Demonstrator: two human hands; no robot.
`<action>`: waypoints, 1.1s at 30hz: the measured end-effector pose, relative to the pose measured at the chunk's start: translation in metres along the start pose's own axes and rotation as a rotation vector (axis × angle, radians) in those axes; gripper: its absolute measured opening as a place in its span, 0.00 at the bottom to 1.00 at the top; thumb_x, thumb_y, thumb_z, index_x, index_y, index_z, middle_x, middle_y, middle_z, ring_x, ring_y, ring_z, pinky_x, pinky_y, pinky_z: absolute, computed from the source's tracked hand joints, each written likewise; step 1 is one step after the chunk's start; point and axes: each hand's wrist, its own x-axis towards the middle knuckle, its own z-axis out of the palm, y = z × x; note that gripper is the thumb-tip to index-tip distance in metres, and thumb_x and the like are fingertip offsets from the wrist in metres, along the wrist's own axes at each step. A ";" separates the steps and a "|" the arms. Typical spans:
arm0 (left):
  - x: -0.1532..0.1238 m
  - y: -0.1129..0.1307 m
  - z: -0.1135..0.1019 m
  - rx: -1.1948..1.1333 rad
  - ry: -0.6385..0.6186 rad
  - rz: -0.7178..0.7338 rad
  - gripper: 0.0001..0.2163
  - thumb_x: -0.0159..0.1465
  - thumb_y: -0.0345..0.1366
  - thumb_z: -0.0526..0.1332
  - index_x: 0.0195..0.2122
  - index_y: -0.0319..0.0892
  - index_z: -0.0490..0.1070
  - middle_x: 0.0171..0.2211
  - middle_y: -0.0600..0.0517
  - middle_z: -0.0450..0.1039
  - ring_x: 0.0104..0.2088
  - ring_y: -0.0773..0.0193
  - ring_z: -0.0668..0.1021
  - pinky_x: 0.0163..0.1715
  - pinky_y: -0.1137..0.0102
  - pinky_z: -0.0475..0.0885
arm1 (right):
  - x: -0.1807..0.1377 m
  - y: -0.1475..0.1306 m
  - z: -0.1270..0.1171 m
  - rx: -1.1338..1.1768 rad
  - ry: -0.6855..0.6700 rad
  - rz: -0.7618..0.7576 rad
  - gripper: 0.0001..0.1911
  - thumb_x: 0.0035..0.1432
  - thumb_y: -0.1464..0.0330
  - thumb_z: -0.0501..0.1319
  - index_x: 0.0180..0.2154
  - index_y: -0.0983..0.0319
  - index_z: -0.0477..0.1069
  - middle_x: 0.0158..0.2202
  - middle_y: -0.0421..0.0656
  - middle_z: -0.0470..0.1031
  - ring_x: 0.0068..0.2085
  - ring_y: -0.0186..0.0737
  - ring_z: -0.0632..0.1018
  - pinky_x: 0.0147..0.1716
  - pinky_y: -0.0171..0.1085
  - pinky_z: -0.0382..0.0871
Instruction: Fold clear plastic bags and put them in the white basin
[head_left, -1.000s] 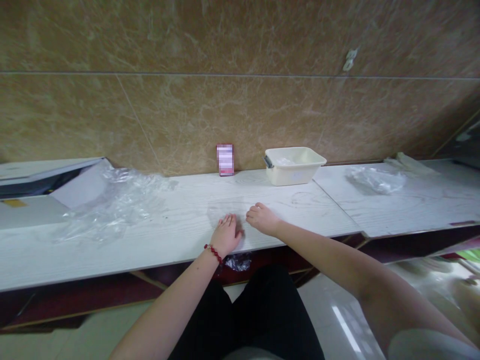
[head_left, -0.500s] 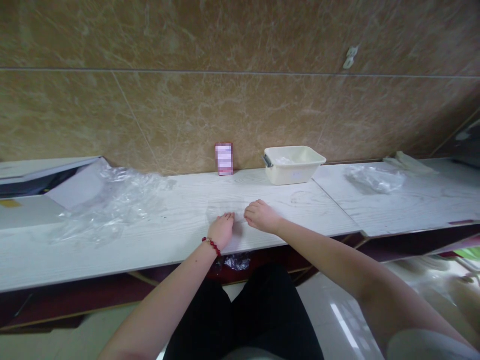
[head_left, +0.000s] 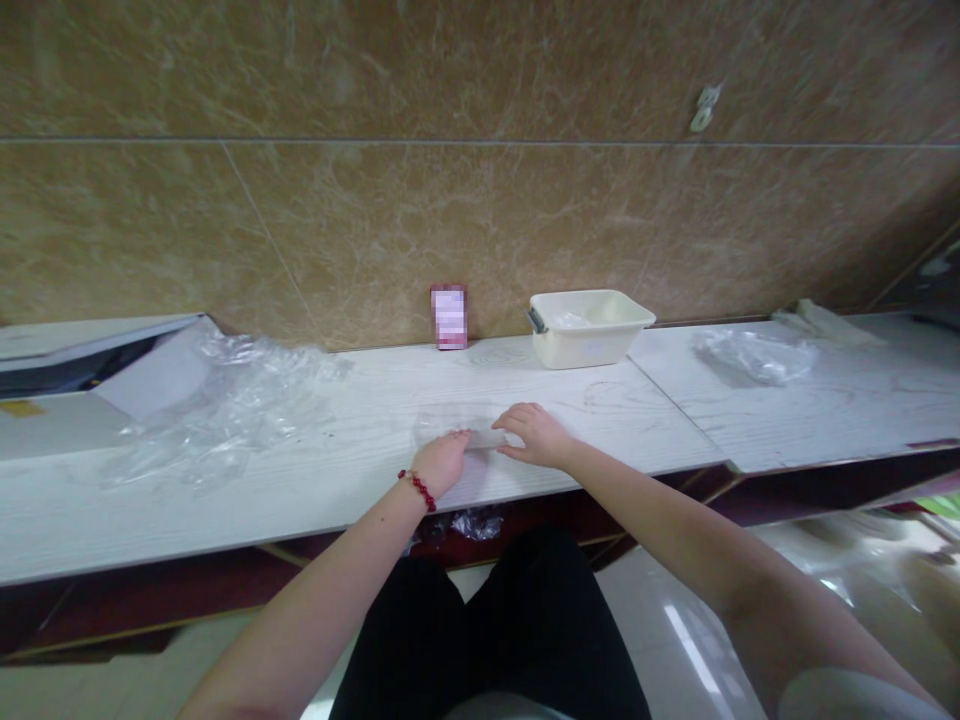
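On the white wood-grain counter point(head_left: 390, 400) in front of me lies a thin clear plastic bag point(head_left: 442, 418), flat and hard to see against the surface. My left hand point(head_left: 444, 462), with a red bead bracelet point(head_left: 421, 490) at its wrist, is closed at the bag's near edge, fingertips pressed together on the film. At the bag's right end is my right hand point(head_left: 536, 435), its thumb and fingers spread apart over the edge. Whether the right fingertips touch the film I cannot tell.
A crumpled heap of clear plastic bags point(head_left: 247, 400) lies left beside an open white box point(head_left: 67, 420). Against the wall stand a red-edged card point(head_left: 450, 317) and a cream plastic bin point(head_left: 589, 330). More clear plastic point(head_left: 757, 357) is at the right.
My right hand has moved slightly right, and its thumb and fingers have opened apart. My left hand has barely shifted on the bag. A strip of film now shows between the hands.
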 end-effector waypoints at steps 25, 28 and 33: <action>0.002 -0.003 -0.101 -1.547 -0.300 -0.207 0.09 0.56 0.28 0.54 0.37 0.34 0.70 0.34 0.45 0.73 0.35 0.64 0.74 0.36 0.67 0.68 | 0.008 -0.003 -0.003 1.592 0.114 0.602 0.23 0.42 0.61 0.63 0.42 0.62 0.64 0.42 0.44 0.69 0.42 0.38 0.71 0.42 0.40 0.64; 0.005 -0.008 -0.096 -1.644 -0.233 -0.277 0.09 0.57 0.26 0.52 0.38 0.34 0.69 0.34 0.45 0.72 0.35 0.65 0.74 0.38 0.66 0.69 | 0.009 -0.002 -0.006 1.736 0.035 0.650 0.18 0.45 0.63 0.62 0.39 0.62 0.65 0.39 0.44 0.71 0.38 0.36 0.73 0.39 0.38 0.66; 0.015 -0.025 -0.077 -1.720 -0.166 -0.331 0.09 0.57 0.24 0.52 0.37 0.33 0.69 0.34 0.44 0.72 0.34 0.64 0.75 0.37 0.65 0.71 | 0.018 0.005 -0.001 1.712 -0.109 0.731 0.12 0.47 0.67 0.61 0.35 0.63 0.66 0.37 0.43 0.72 0.35 0.34 0.75 0.32 0.31 0.69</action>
